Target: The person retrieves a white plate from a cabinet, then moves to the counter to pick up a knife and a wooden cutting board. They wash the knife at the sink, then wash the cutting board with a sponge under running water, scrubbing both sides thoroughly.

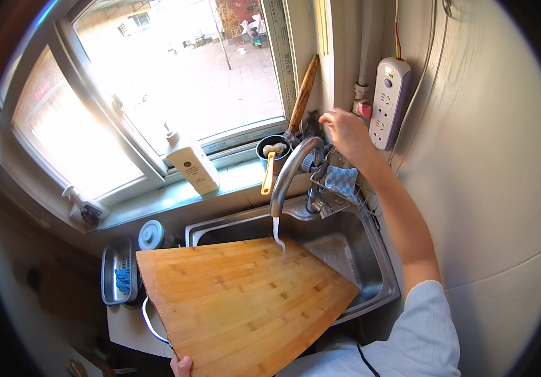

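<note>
A bamboo cutting board (247,297) lies tilted across the stainless steel sink (386,278), its far corner inside the rim. At the board's near edge, my left hand (182,366) grips it, with only the thumb and part of the hand in view. A curved metal faucet (287,176) runs a thin stream of water (277,233) onto the board's far part. Raised behind the faucet, near the wall corner, is my right hand (346,134). Its fingers are curled, and I cannot tell whether anything is between them. A white curved handle (152,325) sticks out at the board's left.
On the windowsill stand a pump bottle (192,165), a spray bottle (84,207) and a dark cup (262,146) with an orange-handled brush (268,172). A wire rack with a blue checked cloth (341,181) hangs behind the sink. A power strip (388,103) is on the right wall.
</note>
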